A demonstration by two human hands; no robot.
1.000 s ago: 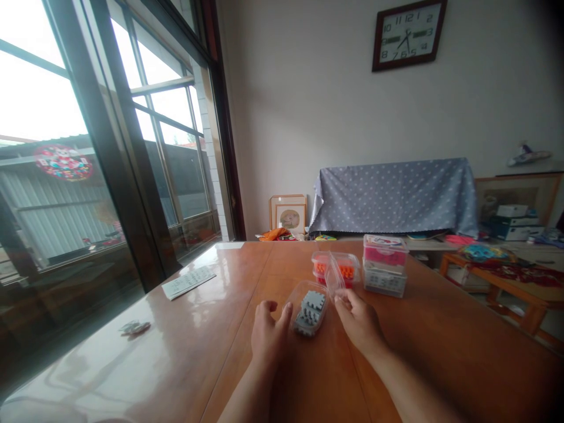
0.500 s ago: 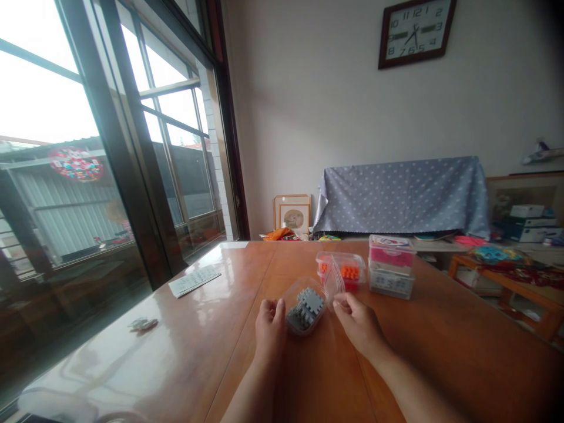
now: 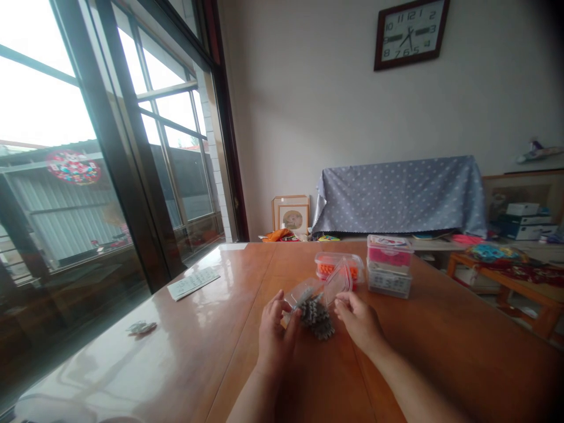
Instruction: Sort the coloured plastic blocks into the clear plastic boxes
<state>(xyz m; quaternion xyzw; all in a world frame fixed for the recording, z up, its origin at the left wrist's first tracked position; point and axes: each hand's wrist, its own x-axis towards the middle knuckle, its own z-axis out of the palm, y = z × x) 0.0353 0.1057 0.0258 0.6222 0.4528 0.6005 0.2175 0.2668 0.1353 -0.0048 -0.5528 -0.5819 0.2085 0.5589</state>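
My left hand [image 3: 277, 329] grips the near left side of a clear plastic box [image 3: 302, 289], which is tipped toward the right. Grey toothed plastic pieces [image 3: 318, 318] lie in a heap at the box's lower side, some on the table. Between its thumb and fingers my right hand [image 3: 359, 320] pinches a clear lid [image 3: 339, 283] that stands upright beside the box. Whether box and lid are joined, I cannot tell.
Behind the lid stands a clear box of orange pieces [image 3: 324, 265]. Two stacked clear boxes [image 3: 389, 267] are to its right. On the table's [image 3: 247, 329] left lie a printed booklet [image 3: 194, 284] and a small clear plastic thing [image 3: 141, 328].
My left hand has taken hold of the box and tipped it to the right. Grey pieces have slid out onto the table. The lid has tilted a little to the right.
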